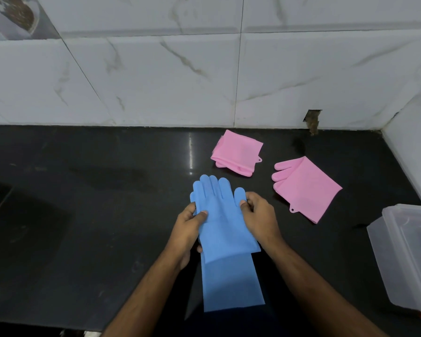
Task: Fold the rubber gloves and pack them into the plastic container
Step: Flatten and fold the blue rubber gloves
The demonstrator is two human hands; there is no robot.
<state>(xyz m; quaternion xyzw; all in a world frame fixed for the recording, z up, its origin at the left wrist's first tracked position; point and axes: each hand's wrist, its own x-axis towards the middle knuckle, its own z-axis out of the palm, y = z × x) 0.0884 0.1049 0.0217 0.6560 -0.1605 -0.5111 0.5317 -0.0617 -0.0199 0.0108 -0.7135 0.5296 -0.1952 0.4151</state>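
Observation:
Two blue rubber gloves (225, 229) lie stacked in front of me, fingers pointing away, the lower one's cuff reaching past the counter's front edge. My left hand (187, 229) pinches the top glove's left side, thumb on top. My right hand (259, 215) pinches the right side at the glove's thumb. A folded pink glove (238, 153) lies farther back. A second pink glove (306, 188) lies flat to the right. The clear plastic container (408, 256) stands at the far right, partly cut off.
The gloves lie on a black stone counter (95, 215) backed by a white marble-tiled wall (156, 69). A side wall closes the right corner. A small hole in the tile (312, 117) shows above the counter's back edge.

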